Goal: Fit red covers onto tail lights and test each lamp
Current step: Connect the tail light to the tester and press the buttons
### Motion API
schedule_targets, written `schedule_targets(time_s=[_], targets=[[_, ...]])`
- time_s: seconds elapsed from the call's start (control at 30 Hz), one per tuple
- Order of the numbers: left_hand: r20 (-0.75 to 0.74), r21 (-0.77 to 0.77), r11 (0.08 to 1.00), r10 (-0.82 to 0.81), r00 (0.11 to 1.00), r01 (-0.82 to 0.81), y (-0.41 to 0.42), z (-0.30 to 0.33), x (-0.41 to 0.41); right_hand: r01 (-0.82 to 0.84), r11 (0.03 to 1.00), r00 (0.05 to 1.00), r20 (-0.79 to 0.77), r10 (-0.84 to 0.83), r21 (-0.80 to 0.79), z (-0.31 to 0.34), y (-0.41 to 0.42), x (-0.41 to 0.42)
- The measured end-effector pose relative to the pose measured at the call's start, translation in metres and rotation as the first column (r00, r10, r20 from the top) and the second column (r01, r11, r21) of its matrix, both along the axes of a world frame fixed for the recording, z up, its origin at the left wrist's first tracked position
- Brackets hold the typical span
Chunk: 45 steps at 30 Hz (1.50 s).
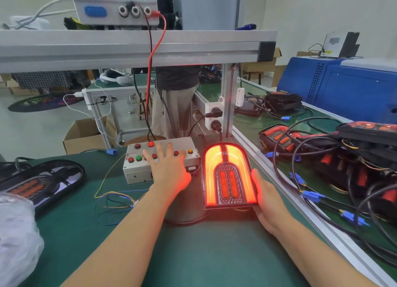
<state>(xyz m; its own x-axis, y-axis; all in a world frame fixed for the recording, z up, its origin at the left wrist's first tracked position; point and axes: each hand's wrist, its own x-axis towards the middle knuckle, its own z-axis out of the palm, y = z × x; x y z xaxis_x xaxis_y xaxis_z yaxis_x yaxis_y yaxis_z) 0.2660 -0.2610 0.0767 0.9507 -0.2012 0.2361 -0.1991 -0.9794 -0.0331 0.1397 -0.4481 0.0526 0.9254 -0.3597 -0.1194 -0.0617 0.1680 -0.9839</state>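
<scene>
I am in the testing step: the arch-shaped black-framed tail light with its red cover [228, 176] sits on the green-matted table [193, 254] at about one o'clock from my chest, and its outer band glows bright orange-red. My right hand [267, 203] cups the lamp's right edge, fingers under and along it, thumb lying against the rim, propping the near end up so the face tilts toward me. My left hand [168, 168] is spread flat, fingers straight, over the grey button box with red, green and amber push-buttons [160, 160], which stands at eleven o'clock from the lamp, just beside it.

To do this well, I judge I should press one button at a time and hold it long enough to read the lamp. The two oval inserts in the middle look dimmer than the band, so I would check them on their own buttons. I keep the right hand steady so the lead running off the lamp's far end does not tug. I also watch the cover's seam for uneven light, which would suggest a poor fit.

An uncovered black lamp housing [36, 182] waits at nine o'clock; the tangle of wired lamps [335, 157] lies at three o'clock.
</scene>
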Motion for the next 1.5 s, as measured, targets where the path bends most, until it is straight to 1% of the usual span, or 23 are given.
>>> schedule_targets(time_s=[0.57,0.63,0.7,0.77,0.8,0.87,0.93,0.97,1.03,1.07,1.1,1.13,1.17,1.2,1.23,1.27,1.3,1.33,1.37,1.4,1.43,1.47,1.5], targets=[[-0.008,0.057,0.998,-0.01,1.0,0.01,0.003,0.002,-0.001,0.056,0.998,0.997,-0.054,-0.056,0.003,0.009,-0.002,-0.013],[-0.03,0.062,0.998,-0.021,0.999,0.022,0.005,0.005,-0.002,0.065,0.998,0.995,-0.079,-0.065,0.006,0.011,-0.004,-0.015],[-0.092,0.064,0.997,-0.039,0.995,0.045,0.008,0.01,-0.006,0.086,0.996,0.991,-0.106,-0.085,0.008,0.012,-0.007,-0.016],[-0.176,-0.003,0.998,-0.062,0.982,0.063,0.016,0.023,-0.009,0.108,0.994,0.984,-0.145,-0.108,-0.002,0.013,-0.01,-0.017],[-0.191,-0.076,0.995,-0.085,0.978,0.071,0.023,0.033,-0.01,0.117,0.993,0.977,-0.178,-0.117,-0.01,0.014,-0.011,-0.017],[-0.16,-0.255,0.961,-0.149,0.976,0.105,0.041,0.058,-0.012,0.133,0.99,0.963,-0.23,-0.141,-0.05,0.018,-0.014,-0.015],[-0.17,-0.372,0.907,-0.275,0.946,0.196,0.066,0.082,-0.018,0.138,0.979,0.957,-0.233,-0.171,-0.148,0.022,-0.018,-0.012],[-0.226,-0.369,0.895,-0.349,0.909,0.251,0.078,0.09,-0.025,0.126,0.97,0.96,-0.221,-0.171,-0.206,0.024,-0.02,-0.011],[-0.431,-0.264,0.906,-0.417,0.8,0.33,0.1,0.094,-0.041,0.067,0.946,0.97,-0.203,-0.137,-0.317,0.028,-0.022,-0.01],[-0.52,-0.194,0.915,-0.401,0.754,0.353,0.109,0.09,-0.048,0.042,0.918,0.972,-0.198,-0.129,-0.394,0.03,-0.021,-0.009],[-0.567,-0.128,0.918,-0.378,0.732,0.375,0.117,0.082,-0.053,0.035,0.858,0.972,-0.182,-0.148,-0.512,0.034,-0.019,-0.01],[-0.575,-0.08,0.915,-0.367,0.731,0.396,0.123,0.072,-0.057,0.052,0.739,0.967,-0.151,-0.205,-0.671,0.038,-0.013,-0.01],[-0.559,-0.052,0.907,-0.373,0.74,0.418,0.127,0.062,-0.06,0.094,0.575,0.963,-0.072,-0.258,-0.813,0.041,-0.005,-0.011],[-0.531,-0.035,0.897,-0.39,0.752,0.44,0.129,0.052,-0.061,0.164,0.419,0.967,0.063,-0.245,-0.893,0.045,0.009,-0.014],[-0.497,-0.023,0.886,-0.412,0.764,0.463,0.13,0.044,-0.062,0.223,0.301,0.97,0.18,-0.163,-0.927,0.048,0.028,-0.018],[-0.458,-0.018,0.875,-0.436,0.774,0.483,0.13,0.036,-0.062,0.252,0.226,0.968,0.249,-0.044,-0.941,0.05,0.049,-0.022],[-0.417,-0.022,0.864,-0.465,0.781,0.503,0.129,0.031,-0.062,0.244,0.159,0.962,0.26,0.088,-0.957,0.048,0.069,-0.025],[-0.376,-0.038,0.855,-0.493,0.785,0.518,0.128,0.027,-0.062,0.193,0.082,0.954,0.206,0.217,-0.978,0.042,0.089,-0.026],[-0.328,-0.069,0.844,-0.522,0.787,0.531,0.128,0.024,-0.062,0.082,0.008,0.947,0.08,0.31,-0.997,0.036,0.108,-0.024],[-0.279,-0.112,0.833,-0.55,0.787,0.542,0.129,0.021,-0.063,-0.051,-0.032,0.933,-0.058,0.354,-0.998,0.029,0.125,-0.021],[-0.233,-0.163,0.816,-0.579,0.782,0.555,0.132,0.019,-0.063,-0.182,-0.039,0.914,-0.183,0.363,-0.983,0.021,0.137,-0.017],[-0.19,-0.207,0.792,-0.609,0.77,0.575,0.134,0.019,-0.064,-0.253,-0.02,0.899,-0.243,0.364,-0.967,0.015,0.145,-0.011],[-0.146,-0.225,0.764,-0.641,0.754,0.605,0.136,0.018,-0.066,-0.273,0.034,0.898,-0.241,0.368,-0.962,0.011,0.151,-0.006]])
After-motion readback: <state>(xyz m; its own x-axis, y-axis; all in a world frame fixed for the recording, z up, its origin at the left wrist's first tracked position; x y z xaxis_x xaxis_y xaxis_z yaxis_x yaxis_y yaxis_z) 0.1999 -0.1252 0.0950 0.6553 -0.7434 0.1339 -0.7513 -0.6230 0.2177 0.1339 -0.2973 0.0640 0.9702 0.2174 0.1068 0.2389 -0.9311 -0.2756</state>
